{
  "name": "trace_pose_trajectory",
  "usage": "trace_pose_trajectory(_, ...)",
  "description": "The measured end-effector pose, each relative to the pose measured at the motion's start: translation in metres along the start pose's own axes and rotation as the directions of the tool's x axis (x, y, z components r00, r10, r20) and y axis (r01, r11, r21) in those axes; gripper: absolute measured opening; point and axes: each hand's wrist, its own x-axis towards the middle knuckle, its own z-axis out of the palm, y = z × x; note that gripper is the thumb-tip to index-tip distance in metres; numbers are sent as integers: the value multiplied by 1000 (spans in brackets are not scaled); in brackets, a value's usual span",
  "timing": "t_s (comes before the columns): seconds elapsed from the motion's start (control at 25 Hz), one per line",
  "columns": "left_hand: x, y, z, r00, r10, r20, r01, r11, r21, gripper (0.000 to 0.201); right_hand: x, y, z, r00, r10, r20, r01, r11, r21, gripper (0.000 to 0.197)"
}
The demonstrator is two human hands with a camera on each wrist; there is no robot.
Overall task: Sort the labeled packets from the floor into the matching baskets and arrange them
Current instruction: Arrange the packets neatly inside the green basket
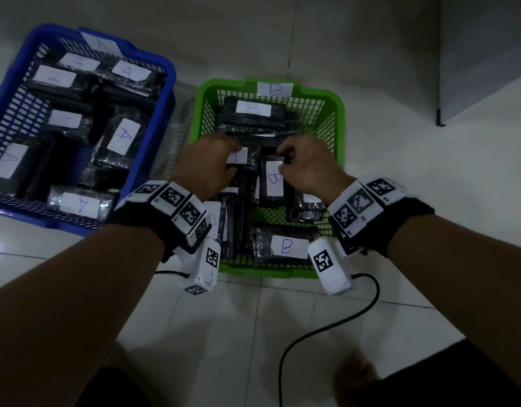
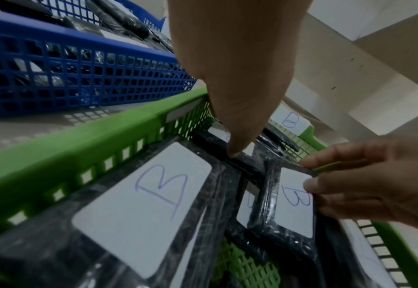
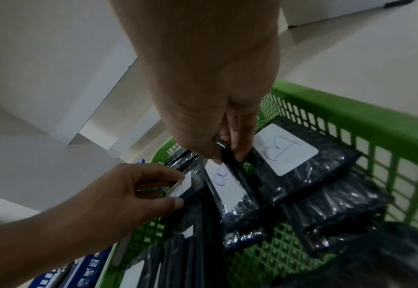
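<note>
Inside the green plastic mesh basket (image 1: pixel 337 113), the right hand (image 1: pixel 307 168) is pinching a black B-labelled packet (image 1: pixel 272 182); the right wrist view alone is showing the left hand (image 3: pixel 119 196) pinching another black labelled packet (image 3: pixel 185 189).

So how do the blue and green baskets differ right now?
The blue basket carries an A tag and holds A-labelled packets; the green basket carries a B tag and holds B packets. Both hands work in the green one, none in the blue. Both are plastic mesh.

Indoor room, type undetermined. Pale glossy floor tiles (image 1: pixel 282 318) and plain light walls (image 1: pixel 482 54) are visible. Two labelled plastic sorting baskets, blue basket (image 1: pixel 153 69) left, green basket (image 1: pixel 338 113) right, suggest a storage or work area.
</note>
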Motion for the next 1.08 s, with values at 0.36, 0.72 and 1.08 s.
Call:
trace_pose_trajectory(0.36,6,-4,6,999,-7,31,1,984,180,57,9,-7,3,999,2,-43,-8,990,-141,18)
trace_pose_trajectory(0.72,-3,-7,0,1000,9,-18,-9,1000,-16,51,-10,0,12,952,-231,200,296,858,-420,61)
trace_pose_trajectory(1.08,-24,-9,-2,991,126,-39,-127,991,-39,31,-24,12,19,928,-204,312,367,644,-671,89)
